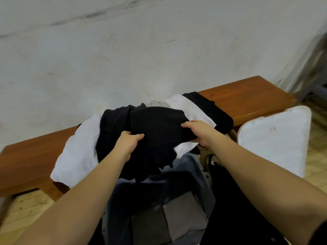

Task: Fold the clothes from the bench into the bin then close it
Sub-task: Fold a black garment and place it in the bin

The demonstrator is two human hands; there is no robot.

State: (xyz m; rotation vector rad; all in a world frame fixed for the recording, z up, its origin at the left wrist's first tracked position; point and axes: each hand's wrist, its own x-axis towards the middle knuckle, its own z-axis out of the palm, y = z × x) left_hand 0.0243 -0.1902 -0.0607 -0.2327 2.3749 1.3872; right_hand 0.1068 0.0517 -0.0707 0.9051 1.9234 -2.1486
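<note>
**Loose hem may spoil the fold**

Both the left hand [129, 140] and right hand [198, 130] pinch a black garment [157, 128] over the clothes pile [79, 152] on the bench [247, 98]. Its ruffled near edge dangles toward the open bin [198, 167]; likely it could unfold or snag the rim. The fabric looks thin, limp, partly folded. The white lid [276, 138] leans at right.

both hands [127, 140] [198, 131] curled, gripping
</note>
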